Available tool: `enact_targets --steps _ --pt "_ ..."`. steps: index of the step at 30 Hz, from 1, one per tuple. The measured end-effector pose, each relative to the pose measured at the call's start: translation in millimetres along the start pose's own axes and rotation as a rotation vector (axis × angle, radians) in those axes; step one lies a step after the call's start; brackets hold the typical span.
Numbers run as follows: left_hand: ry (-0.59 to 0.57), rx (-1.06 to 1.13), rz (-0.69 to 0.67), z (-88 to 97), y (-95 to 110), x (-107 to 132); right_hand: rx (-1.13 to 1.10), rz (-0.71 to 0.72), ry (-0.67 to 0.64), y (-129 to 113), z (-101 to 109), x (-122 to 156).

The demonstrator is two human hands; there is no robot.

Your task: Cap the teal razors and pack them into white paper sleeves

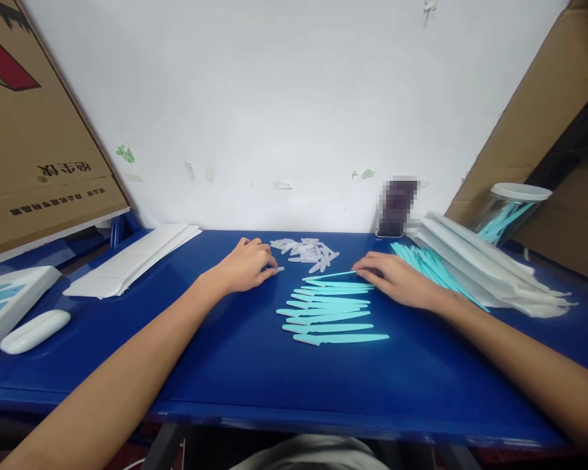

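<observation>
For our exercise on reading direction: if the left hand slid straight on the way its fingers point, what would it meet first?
The left hand points right; first comes the small white piece at its fingertips, possibly touching already. Past it, likely the teal stick; depth is unclear.

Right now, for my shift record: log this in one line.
left hand: pinches clear piece | right hand: pinches teal stick | teal row on blue table

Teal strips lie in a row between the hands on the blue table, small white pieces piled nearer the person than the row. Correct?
No: the head view shows the small white pieces piled beyond the teal strips, toward the wall. The rest holds.
</observation>
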State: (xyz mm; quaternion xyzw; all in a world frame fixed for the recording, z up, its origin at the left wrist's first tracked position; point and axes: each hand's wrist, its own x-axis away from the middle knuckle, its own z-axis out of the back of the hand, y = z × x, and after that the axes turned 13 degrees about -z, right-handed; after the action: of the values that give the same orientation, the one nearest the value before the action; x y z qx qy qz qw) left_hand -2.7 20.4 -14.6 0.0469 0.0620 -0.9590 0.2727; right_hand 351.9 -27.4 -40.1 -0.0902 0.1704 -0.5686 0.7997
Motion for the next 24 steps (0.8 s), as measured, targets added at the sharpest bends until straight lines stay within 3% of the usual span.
enact_targets --steps 11,17,24 --pt "0.006 0.065 -0.093 -5.9 6.6 -4.2 0.046 -0.039 -0.012 -1.8 -2.5 0.2" --pt "0.075 0.198 -0.069 -7.6 7.3 -5.5 0.127 -0.011 0.071 -0.5 0.5 0.2" --pt "0.129 0.347 -0.069 -11.5 13.4 -8.3 0.039 -0.029 -0.132 -2.1 12.9 4.2"
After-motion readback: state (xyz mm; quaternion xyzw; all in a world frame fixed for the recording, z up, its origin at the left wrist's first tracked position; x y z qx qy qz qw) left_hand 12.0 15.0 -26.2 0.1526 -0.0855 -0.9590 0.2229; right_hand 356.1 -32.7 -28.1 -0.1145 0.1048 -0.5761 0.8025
